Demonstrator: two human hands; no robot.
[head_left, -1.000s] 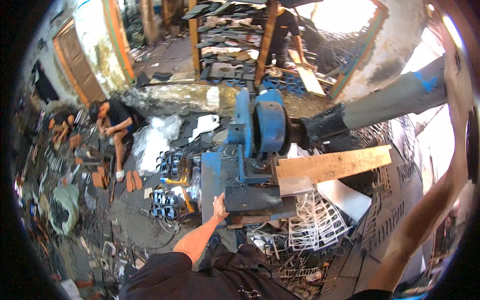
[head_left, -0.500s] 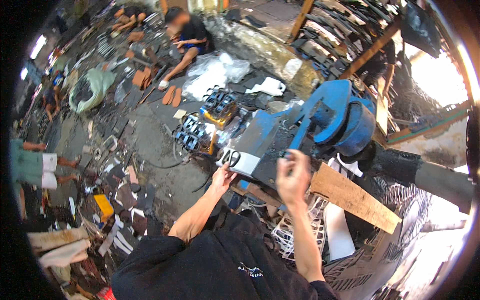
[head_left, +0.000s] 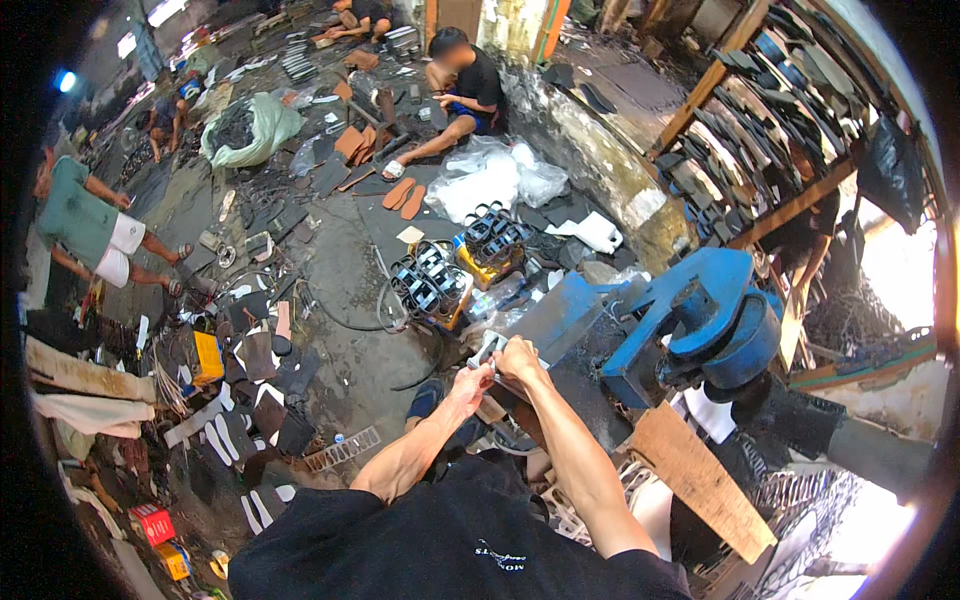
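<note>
My left hand (head_left: 472, 388) is closed on a pale grey-white piece (head_left: 487, 348) at the near left corner of a press bed. Right against it, my right hand (head_left: 518, 360) has its fingers curled down over the same piece. Both hands hide most of it, so its full shape cannot be made out. Behind them lies the dark, worn bed (head_left: 575, 385) of a blue press. The heavy blue arm (head_left: 680, 300) of the press stands to the right, apart from my hands.
Beyond the bed, metal cutting dies (head_left: 430, 278) stand in yellow containers. A wooden board (head_left: 705, 480) juts out at right, above punched white sheet offcuts. Scraps and a yellow box (head_left: 207, 358) litter the left floor. Other people (head_left: 478, 95) sit or stand farther off.
My right hand has come away from beside the press arm, leftward to my left hand, and now grips the pale piece. The dark-rimmed loop on the white piece no longer shows clearly. The view has turned.
</note>
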